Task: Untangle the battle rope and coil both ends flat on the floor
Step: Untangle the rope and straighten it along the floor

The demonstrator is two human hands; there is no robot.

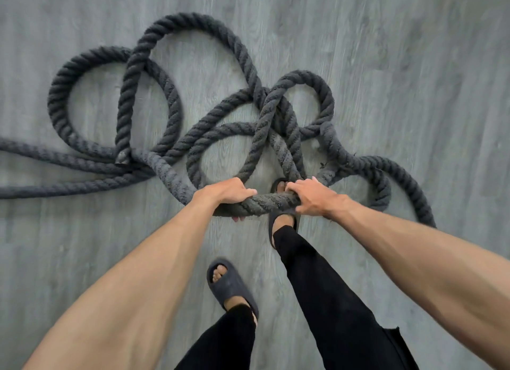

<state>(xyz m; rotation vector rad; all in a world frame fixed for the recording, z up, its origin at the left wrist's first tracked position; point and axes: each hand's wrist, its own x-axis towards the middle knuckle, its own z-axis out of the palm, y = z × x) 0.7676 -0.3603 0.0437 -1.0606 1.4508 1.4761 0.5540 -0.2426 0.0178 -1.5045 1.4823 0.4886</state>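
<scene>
A thick dark grey battle rope (193, 137) lies tangled in several overlapping loops on the grey wood floor. One capped rope end (121, 157) rests at the left of the tangle. I hold a raised bend of the rope (265, 202) with both hands, close together. My left hand (226, 194) grips it from above, fingers curled under. Just to the right, my right hand (311, 197) grips the same bend. Two strands run off to the left edge.
My feet in dark slides stand under my arms: the right foot (284, 220) beneath the held bend, next to the tangle, the left foot (229, 284) further back. A rope loop (408, 187) curves along the right. Bare floor (414, 65) lies beyond.
</scene>
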